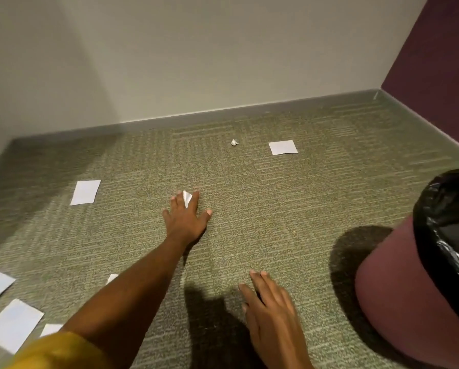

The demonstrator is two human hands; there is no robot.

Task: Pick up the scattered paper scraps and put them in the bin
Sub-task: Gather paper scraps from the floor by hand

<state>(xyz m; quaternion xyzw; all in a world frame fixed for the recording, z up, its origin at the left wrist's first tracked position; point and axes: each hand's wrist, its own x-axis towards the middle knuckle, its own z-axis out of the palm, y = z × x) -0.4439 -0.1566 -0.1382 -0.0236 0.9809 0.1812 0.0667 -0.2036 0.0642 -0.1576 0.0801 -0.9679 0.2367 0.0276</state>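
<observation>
Carpet, view from above, noted left to right.

- 8 o'clock, far left: cluster of flat scraps lying near my yellow sleeve. A small sliver shows just beside my forearm.
- 9 o'clock from my left hand: rectangular scrap, flat, well apart from the hand.
- Centre: left hand reaches out, palm down on the carpet, fingers straight and spread wide. A small folded scrap shows white between two of them. Touching it, yes; whether it is pinched, I cannot tell.
- 12 to 1 o'clock from that hand, near the wall: crumpled bit, then a square scrap just right of it.
- 5 o'clock: right hand low over the carpet, fingers relaxed and extended, holding nothing.
- 3 to 4 o'clock, far right: bin with black liner. Something white lies inside it at the frame edge, possibly paper.

Step in hand, as I judge it: collecting the centre scrap. Most of the job remains, since most of the paper is on the floor.

Next move calls for closing the fingers round the scrap. Thin paper on pile may need a fingertip slid under one edge. Then carry it toward 4 o'clock and release over the liner.
</observation>
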